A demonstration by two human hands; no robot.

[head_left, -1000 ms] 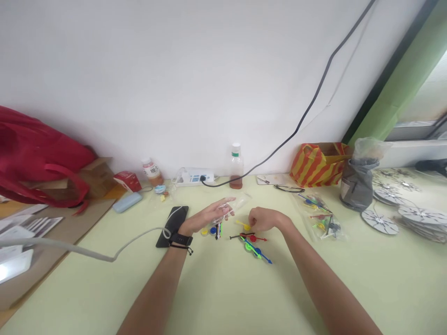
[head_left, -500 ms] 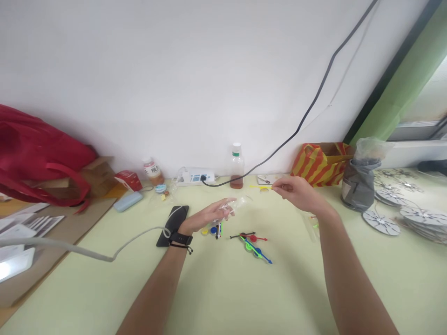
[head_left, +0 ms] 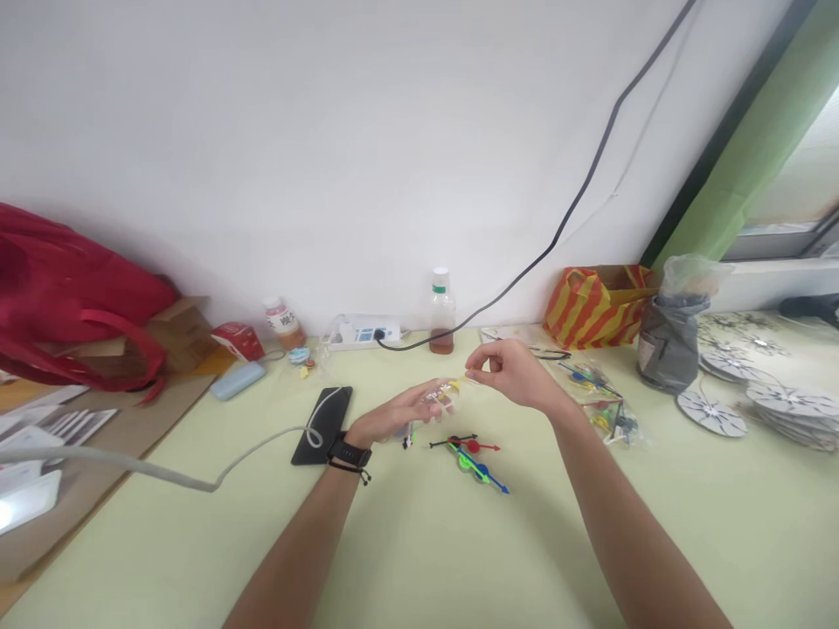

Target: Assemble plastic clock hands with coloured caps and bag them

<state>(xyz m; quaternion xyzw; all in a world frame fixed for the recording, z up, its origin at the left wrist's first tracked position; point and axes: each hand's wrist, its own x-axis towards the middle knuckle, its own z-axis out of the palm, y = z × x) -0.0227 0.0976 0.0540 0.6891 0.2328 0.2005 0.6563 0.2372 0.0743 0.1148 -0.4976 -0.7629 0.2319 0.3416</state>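
Clear plastic makes up the small bag (head_left: 447, 392) that the left hand (head_left: 399, 412) holds up, fingers curled loosely under it, just above the counter (head_left: 419, 550). The right hand (head_left: 508, 371) is pinched narrow at the bag's mouth. A trace of yellow shows there, though I cannot tell whether it is inside. Below both hands, red, black, green and blue pointers (head_left: 473, 454) lie loose, so the filling looks barely begun. Right of the right hand, filled bags (head_left: 599, 400) lie finished.

Two hands (head_left: 397, 412) (head_left: 515, 374), two bottles (head_left: 441, 311) (head_left: 283, 322), one phone (head_left: 321, 426), one power strip (head_left: 363, 332), one striped bag (head_left: 599, 307).
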